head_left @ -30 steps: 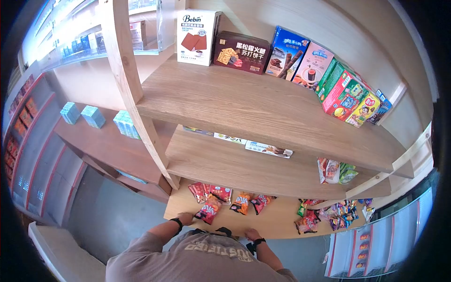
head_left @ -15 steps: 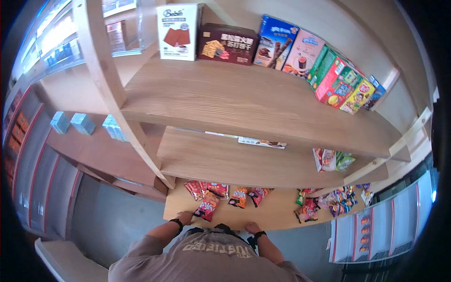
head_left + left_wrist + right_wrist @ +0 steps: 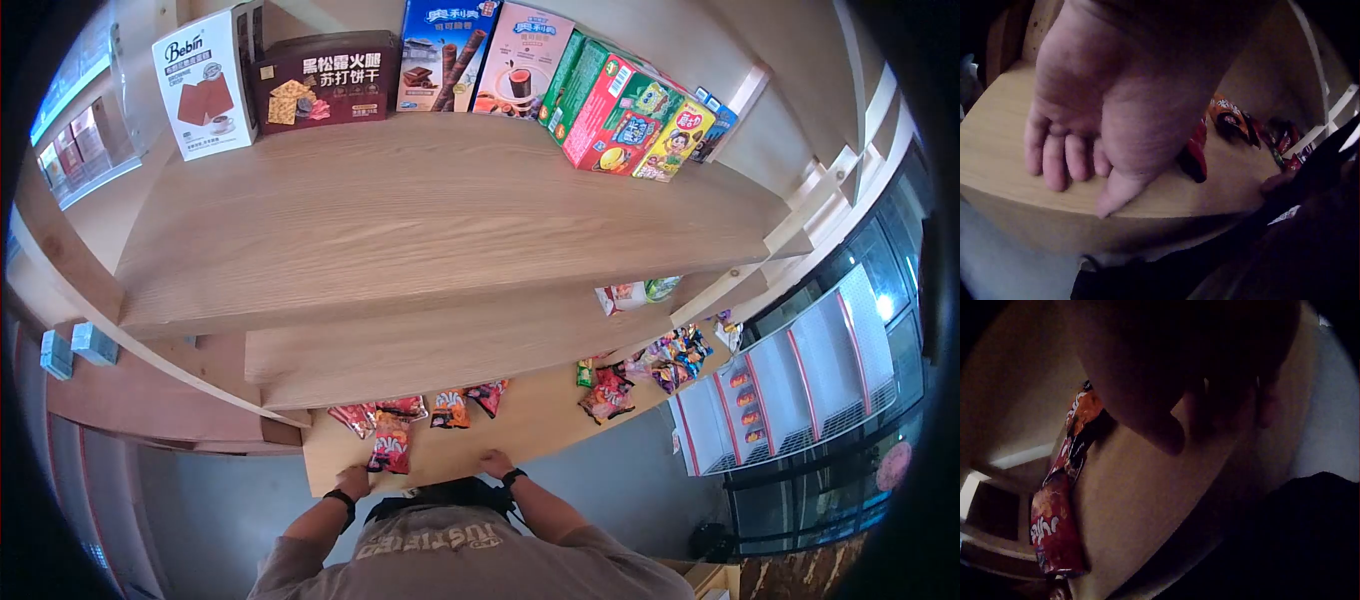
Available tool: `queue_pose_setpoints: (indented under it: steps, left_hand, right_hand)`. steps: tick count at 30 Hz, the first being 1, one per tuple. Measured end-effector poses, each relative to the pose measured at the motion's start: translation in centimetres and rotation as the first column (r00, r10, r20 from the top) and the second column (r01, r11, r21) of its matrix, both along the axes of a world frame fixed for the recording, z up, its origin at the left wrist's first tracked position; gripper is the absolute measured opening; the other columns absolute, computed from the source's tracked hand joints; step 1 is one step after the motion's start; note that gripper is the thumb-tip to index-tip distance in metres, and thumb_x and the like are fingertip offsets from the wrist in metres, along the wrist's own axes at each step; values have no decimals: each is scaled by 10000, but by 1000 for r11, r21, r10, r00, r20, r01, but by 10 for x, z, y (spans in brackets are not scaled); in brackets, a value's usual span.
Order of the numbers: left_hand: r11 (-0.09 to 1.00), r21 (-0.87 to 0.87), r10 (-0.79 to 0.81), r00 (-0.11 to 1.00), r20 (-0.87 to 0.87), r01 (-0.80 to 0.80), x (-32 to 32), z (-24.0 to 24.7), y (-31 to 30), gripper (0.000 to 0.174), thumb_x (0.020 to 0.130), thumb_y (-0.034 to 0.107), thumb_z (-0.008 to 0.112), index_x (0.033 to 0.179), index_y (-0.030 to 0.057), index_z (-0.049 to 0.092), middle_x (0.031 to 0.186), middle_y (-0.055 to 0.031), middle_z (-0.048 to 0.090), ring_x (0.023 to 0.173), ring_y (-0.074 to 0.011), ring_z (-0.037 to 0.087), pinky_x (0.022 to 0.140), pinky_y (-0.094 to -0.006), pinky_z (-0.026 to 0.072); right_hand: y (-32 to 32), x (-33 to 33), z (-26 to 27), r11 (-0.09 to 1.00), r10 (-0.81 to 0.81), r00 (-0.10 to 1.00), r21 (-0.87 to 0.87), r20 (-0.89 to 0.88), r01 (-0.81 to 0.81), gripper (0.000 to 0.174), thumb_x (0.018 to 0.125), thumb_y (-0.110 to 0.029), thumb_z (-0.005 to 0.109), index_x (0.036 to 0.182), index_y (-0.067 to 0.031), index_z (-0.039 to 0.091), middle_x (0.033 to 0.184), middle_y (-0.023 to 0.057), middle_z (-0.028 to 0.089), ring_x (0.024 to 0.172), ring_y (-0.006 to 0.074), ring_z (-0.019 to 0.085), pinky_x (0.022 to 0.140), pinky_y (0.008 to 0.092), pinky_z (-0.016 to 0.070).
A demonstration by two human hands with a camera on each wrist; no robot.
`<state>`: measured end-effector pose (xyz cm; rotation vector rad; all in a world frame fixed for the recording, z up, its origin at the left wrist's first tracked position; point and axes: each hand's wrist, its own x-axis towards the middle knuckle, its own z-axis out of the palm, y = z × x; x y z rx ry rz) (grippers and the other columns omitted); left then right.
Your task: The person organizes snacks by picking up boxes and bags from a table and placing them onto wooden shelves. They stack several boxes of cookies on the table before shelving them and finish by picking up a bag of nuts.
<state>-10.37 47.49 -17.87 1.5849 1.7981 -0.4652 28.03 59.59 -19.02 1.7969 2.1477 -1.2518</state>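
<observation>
At the front edge of the lowest shelf (image 3: pixel 455 450), my left hand (image 3: pixel 352 482) rests with relaxed fingers on the board. Its palm and loosely bent fingers (image 3: pixel 1055 164) show in the left wrist view, holding nothing. Just beside it lies a pink-red snack bag (image 3: pixel 391 446). My right hand (image 3: pixel 496 464) rests farther right along the same edge, dark in the right wrist view, with its thumb (image 3: pixel 1169 437) over the board and nothing in its grasp. Between and behind the hands lie an orange snack bag (image 3: pixel 449 411) and a red snack bag (image 3: pixel 487 397).
More bagged snacks (image 3: pixel 608 394) lie to the right on the lowest shelf. Above are a middle shelf (image 3: pixel 420 357) and an upper shelf (image 3: pixel 400 210) bearing boxed biscuits (image 3: pixel 325 82). Wooden posts (image 3: pixel 75 255) flank them. White racks (image 3: pixel 790 375) stand at right.
The head view has turned to the right, so shelves and boxes appear farther left. Both hands stay at the lowest shelf's front edge, and the snack bags lie as before.
</observation>
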Motion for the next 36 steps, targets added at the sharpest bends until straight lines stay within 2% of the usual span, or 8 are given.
queue_pose_setpoints:
  steps: [5,9,12,14,17,23,33,36]
  left_hand:
    - [999,18,48,999,-16,-48,0,6,-2,444,782,373,649,1059,27,638,1091,-162,639,1005,-323,628,846,-446,503]
    - [998,-18,59,996,-63,-60,1,2,2,416,751,280,684,1088,46,614,1120,-171,630,1047,-317,616,874,-442,496]
    - [995,-36,90,996,-22,-91,3,20,4,399,751,251,671,1086,40,618,1103,-169,639,1032,-315,625,850,-439,508]
    - [998,-51,41,998,-40,-43,5,24,6,400,742,222,664,1092,35,617,1092,-169,644,1028,-316,628,833,-439,516]
    - [1000,-8,11,1000,7,-11,0,9,3,395,734,216,670,1083,37,623,1087,-171,646,1032,-317,626,826,-442,519]
    - [1000,1,18,999,-38,-18,0,3,1,383,728,205,673,1065,27,631,1097,-163,645,1030,-309,629,831,-435,518]
    - [1000,4,18,999,27,-18,0,20,0,442,815,318,627,1139,21,578,1110,-171,633,1036,-315,618,842,-463,496]
    - [1000,28,-8,1000,4,8,-4,-3,-3,440,811,325,636,1138,35,583,1122,-169,629,1048,-323,611,849,-465,496]
  right_hand:
    - [-1,-11,-16,994,-27,990,107,135,12,437,742,-427,564,1001,-99,694,1046,165,660,1008,328,613,914,420,459]
    - [-2,-8,-6,995,-84,990,66,112,77,406,754,-382,573,951,-46,686,967,195,663,952,354,620,858,425,476]
    - [1,-16,29,999,13,994,-39,110,-9,407,764,-423,557,1018,-137,697,1064,167,654,1043,329,594,939,414,443]
    - [-1,-15,20,994,-77,993,-71,91,84,400,782,-422,544,1020,-140,699,1059,160,657,1052,329,590,944,410,443]
    - [-3,-6,-12,995,-74,997,63,32,72,401,790,-433,545,1030,-151,700,1075,136,659,1061,324,589,953,400,441]
    - [-2,-10,-3,999,-49,992,13,120,48,417,773,-431,563,1056,-154,692,1102,152,647,1053,327,598,959,408,439]
    - [-2,-12,12,998,-51,988,-19,143,54,423,756,-432,537,1014,-139,698,1074,143,657,1039,327,602,933,432,451]
    - [-3,-15,20,997,-80,993,-4,87,80,420,727,-430,603,966,-100,704,955,179,673,920,347,638,848,414,490]
